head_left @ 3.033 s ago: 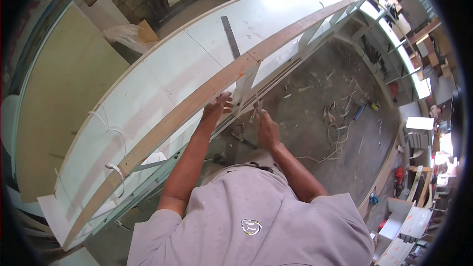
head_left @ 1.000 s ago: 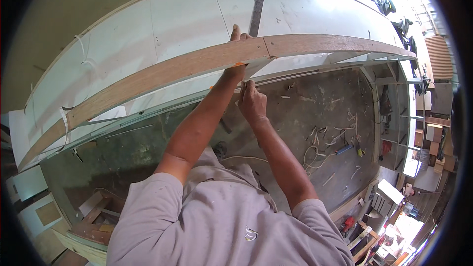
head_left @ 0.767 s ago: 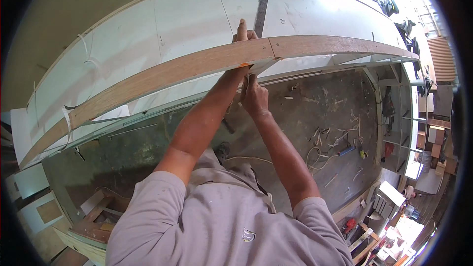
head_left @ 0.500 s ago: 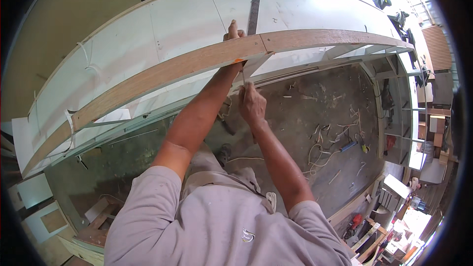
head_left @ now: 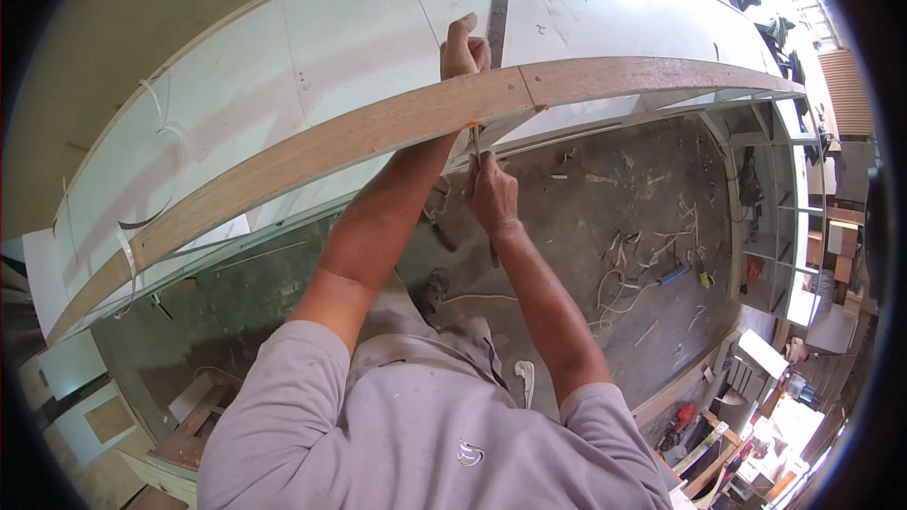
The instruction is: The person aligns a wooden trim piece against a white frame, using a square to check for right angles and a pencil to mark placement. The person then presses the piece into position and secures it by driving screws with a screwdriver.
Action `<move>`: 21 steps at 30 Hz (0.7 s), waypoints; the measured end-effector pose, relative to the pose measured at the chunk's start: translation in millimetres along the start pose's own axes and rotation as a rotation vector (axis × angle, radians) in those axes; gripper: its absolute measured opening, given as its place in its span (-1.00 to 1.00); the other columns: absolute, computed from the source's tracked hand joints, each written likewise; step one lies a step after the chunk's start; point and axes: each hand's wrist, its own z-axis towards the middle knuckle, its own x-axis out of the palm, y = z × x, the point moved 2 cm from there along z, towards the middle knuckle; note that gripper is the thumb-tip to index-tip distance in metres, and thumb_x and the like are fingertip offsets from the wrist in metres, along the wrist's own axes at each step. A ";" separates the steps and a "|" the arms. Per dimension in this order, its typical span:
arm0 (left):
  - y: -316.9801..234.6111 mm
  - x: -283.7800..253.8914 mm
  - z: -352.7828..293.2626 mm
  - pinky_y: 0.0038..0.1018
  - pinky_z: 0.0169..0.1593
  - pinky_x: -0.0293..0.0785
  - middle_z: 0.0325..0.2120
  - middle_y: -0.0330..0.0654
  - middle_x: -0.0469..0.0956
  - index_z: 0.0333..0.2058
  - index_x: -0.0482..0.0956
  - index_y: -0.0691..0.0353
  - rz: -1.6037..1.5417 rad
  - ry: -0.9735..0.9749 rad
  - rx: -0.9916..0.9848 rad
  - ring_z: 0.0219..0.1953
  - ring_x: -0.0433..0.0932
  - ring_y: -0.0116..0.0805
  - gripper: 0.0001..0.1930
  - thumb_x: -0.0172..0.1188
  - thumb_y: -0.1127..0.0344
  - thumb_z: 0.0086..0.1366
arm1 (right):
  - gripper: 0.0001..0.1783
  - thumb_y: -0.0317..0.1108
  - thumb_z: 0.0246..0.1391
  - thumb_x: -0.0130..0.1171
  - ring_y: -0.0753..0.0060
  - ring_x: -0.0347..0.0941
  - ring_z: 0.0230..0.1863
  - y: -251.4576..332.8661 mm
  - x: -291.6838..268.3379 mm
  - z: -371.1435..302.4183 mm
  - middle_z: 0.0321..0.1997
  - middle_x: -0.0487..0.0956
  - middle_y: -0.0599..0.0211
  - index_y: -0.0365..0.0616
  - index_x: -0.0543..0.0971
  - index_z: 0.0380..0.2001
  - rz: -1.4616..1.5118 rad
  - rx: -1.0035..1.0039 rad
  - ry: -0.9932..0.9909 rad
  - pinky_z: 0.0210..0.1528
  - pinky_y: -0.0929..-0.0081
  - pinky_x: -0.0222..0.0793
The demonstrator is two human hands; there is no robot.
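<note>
Both hands at the wooden rim of a curved white counter

Right hand (head_left: pixel 493 191) just below the counter's near edge, fingers closed around a slim metal tool (head_left: pixel 475 140); tool runs up toward the underside of the wooden rim (head_left: pixel 359 131), close to a small orange patch (head_left: pixel 472 124). Contact between tool and rim: too small to tell.

Left forearm passes beneath the rim; left hand (head_left: pixel 463 52) comes out on the far side, over the white counter (head_left: pixel 364 33), fingers curled, one digit pointing up. Cannot tell whether it grips anything.

Metal ruler (head_left: pixel 500 9) on the counter, just beside the left hand, reaching from the rim toward the far edge; its markings are unreadable at this size. Thin white strip (head_left: pixel 130 260) hangs at the rim near the counter's left end.

Writing: small round emblem (head_left: pixel 470 453) on the grey shirt (head_left: pixel 378 434), lettering not legible.

Floor (head_left: pixel 576 217) beyond the right arm: scattered scraps, a looped pale cord (head_left: pixel 605 307), a blue cylindrical object (head_left: pixel 673 275)
</note>
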 end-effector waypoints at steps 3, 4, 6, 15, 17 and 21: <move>2.5 -8.9 -5.0 -0.44 -0.68 -0.13 -0.91 -0.40 0.07 -0.90 0.08 -0.01 -0.117 0.080 -0.084 -0.84 -0.05 -0.48 -0.31 -0.05 -0.27 0.29 | -0.85 -0.35 0.26 0.04 -0.16 0.54 -0.42 -1.5 0.3 -4.4 -0.43 0.52 0.01 -0.17 0.33 -0.29 0.005 -0.011 -0.029 -0.46 -0.01 0.41; -0.3 -14.4 -4.3 -0.45 -0.68 -0.11 -0.91 -0.41 0.08 -0.89 0.09 -0.01 -0.161 0.108 -0.099 -0.84 -0.04 -0.49 -0.31 -0.04 -0.28 0.29 | -0.85 -0.34 0.28 0.03 -0.19 0.52 -0.44 1.3 0.0 -6.5 -0.43 0.53 -0.01 -0.17 0.33 -0.29 0.024 -0.029 -0.050 -0.47 -0.03 0.40; 18.2 -22.5 -5.9 -0.47 -0.68 -0.05 -0.90 -0.42 0.09 -0.88 0.11 -0.02 -0.146 0.141 -0.137 -0.84 0.00 -0.50 -0.32 -0.04 -0.29 0.30 | -0.84 -0.33 0.29 0.02 -0.22 0.51 -0.46 1.2 5.7 -16.1 -0.43 0.53 -0.04 -0.17 0.32 -0.27 0.034 -0.032 -0.042 -0.48 -0.04 0.39; 16.0 -12.7 15.0 -0.43 -0.67 -0.06 -0.90 -0.37 0.09 -0.85 0.10 0.01 -0.026 0.060 -0.038 -0.82 -0.04 -0.44 -0.35 -0.11 -0.26 0.30 | -0.90 -0.43 0.17 0.01 -0.21 0.53 -0.40 -13.7 16.4 6.8 -0.42 0.52 0.03 -0.16 0.35 -0.27 0.011 0.066 0.048 -0.42 -0.06 0.43; 11.4 -29.7 20.6 -0.39 -0.66 -0.08 -0.89 -0.34 0.10 -0.86 0.09 0.02 -0.061 0.071 -0.113 -0.80 -0.06 -0.42 -0.35 -0.12 -0.25 0.28 | -0.90 -0.43 0.15 0.02 -0.22 0.53 -0.40 -0.6 21.8 6.2 -0.43 0.52 0.03 -0.16 0.36 -0.27 0.045 0.053 0.005 -0.41 -0.06 0.43; 60.9 -45.0 4.4 -0.35 -0.49 0.34 -0.78 -0.29 0.32 -0.70 0.36 0.02 -0.154 -0.002 -0.291 -0.69 0.32 -0.36 -0.48 0.00 -0.24 0.25 | -0.85 -0.40 0.22 0.03 -0.24 0.52 -0.45 -20.7 24.9 -23.7 -0.43 0.57 -0.06 -0.19 0.32 -0.21 0.073 -0.027 0.006 -0.47 -0.08 0.38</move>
